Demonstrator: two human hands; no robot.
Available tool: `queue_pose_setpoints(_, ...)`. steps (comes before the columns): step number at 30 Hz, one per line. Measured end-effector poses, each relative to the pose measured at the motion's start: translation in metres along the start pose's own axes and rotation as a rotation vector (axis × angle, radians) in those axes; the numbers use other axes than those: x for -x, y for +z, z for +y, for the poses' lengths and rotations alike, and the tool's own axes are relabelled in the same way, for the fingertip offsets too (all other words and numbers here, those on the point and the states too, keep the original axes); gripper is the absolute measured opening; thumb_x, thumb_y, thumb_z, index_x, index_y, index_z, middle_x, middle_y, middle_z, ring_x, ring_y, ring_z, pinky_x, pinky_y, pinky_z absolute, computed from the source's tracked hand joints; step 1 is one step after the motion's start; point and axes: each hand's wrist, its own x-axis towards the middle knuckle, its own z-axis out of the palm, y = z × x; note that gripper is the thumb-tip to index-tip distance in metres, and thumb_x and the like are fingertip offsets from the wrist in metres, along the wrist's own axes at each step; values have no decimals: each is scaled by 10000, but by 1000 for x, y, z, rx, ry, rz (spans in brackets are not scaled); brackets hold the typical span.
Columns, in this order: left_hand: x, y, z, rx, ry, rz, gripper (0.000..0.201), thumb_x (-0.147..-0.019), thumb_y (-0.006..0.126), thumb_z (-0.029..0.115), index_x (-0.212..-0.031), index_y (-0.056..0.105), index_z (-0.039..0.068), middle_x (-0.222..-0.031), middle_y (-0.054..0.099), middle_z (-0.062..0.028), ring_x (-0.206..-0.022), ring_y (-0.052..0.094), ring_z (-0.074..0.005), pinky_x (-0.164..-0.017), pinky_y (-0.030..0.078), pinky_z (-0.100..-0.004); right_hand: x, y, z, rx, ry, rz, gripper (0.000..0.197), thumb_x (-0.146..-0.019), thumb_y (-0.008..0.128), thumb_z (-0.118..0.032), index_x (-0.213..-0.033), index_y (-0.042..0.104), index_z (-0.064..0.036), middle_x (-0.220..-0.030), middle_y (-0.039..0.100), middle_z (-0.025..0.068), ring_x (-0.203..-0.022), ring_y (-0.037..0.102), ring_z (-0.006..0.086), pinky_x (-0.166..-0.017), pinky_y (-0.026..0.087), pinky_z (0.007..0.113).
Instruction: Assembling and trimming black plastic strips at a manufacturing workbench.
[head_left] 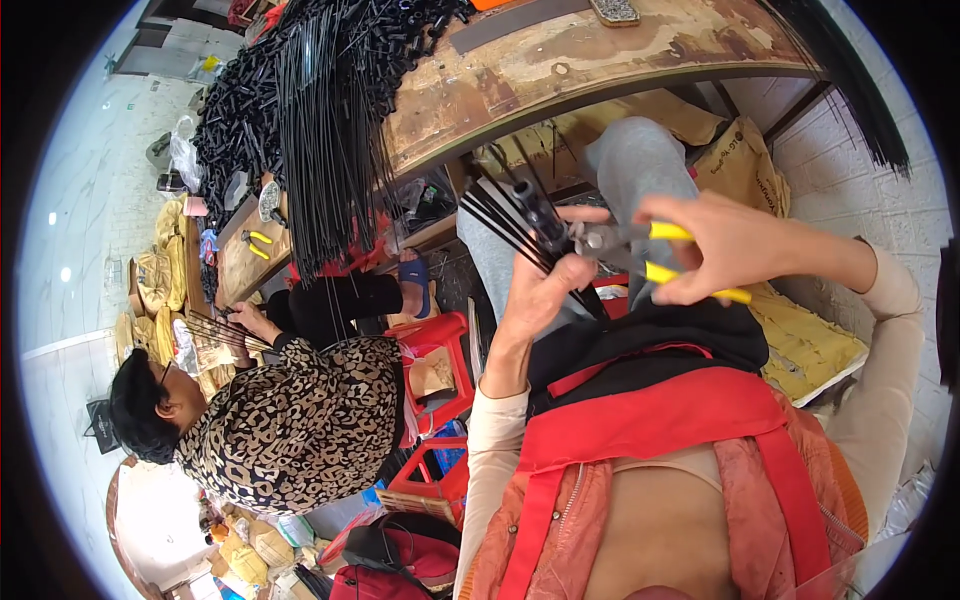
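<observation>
My left hand [535, 298] is closed round several thin black rods [496, 222] and a black tubular piece [536, 208], above my lap. In my right hand [728, 240] is a pair of pliers [622, 246] with yellow handles, its fingers and thumb spread across the two grips. The metal jaws of the pliers meet the tubular piece beside my left thumb. Whether they bite on it or only touch it, I cannot tell.
A worn wooden table [470, 95] stands ahead, with a heap of short black tubes [240, 125] and a hanging bundle of long black rods [325, 130]. To the left, a co-worker [290, 420] holds thin rods. Red stools [445, 350] stand between us.
</observation>
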Motion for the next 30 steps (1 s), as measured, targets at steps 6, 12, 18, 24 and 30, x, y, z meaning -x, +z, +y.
queue_pose_setpoints(6, -5, 7, -1, -51, 100, 167, 470, -944, 614, 254, -1269, 457, -46, -692, 450, 30, -606, 406, -66, -556, 340, -220, -11, 4, 36, 959, -441, 772, 374, -830, 670, -300, -1042, 541, -19, -788, 611, 157, -652, 600, 333, -624, 468, 428)
queue_pose_setpoints(12, -2, 3, -1, -68, 89, 92, 381, -954, 604, 278, -1160, 478, -18, -697, 461, 14, -623, 427, -73, -565, 357, -227, -6, 6, 19, 317, -186, 259, 296, -958, 525, -262, -1095, 578, -5, -677, 585, 163, -673, 602, 356, -623, 445, 419)
queue_pose_setpoints(18, -2, 3, -3, -34, 101, 85, 332, -950, 615, 270, -1081, 444, 17, -726, 491, -2, -628, 445, -77, -564, 369, -228, -2, -4, 5, 322, -184, 217, 327, -976, 489, -244, -1168, 566, 10, -697, 600, 153, -641, 572, 348, -617, 453, 391)
queue_pose_setpoints(24, 1, 2, -2, -39, 106, 101, 303, -954, 608, 250, -1059, 426, 32, -732, 490, -9, -628, 441, -79, -567, 367, -233, -10, 7, 2, 155, 2, 156, 389, -976, 511, -344, -986, 573, 40, -644, 560, 124, -564, 527, 245, -572, 428, 374)
queue_pose_setpoints(30, -5, -2, -3, -97, 127, 54, 281, -968, 576, 266, -1035, 419, 43, -652, 371, 12, -539, 336, -86, -508, 313, -256, -21, 33, 27, -267, 15, 137, 371, -980, 521, -382, -870, 530, -28, -604, 492, -5, -503, 460, 73, -446, 373, 262)
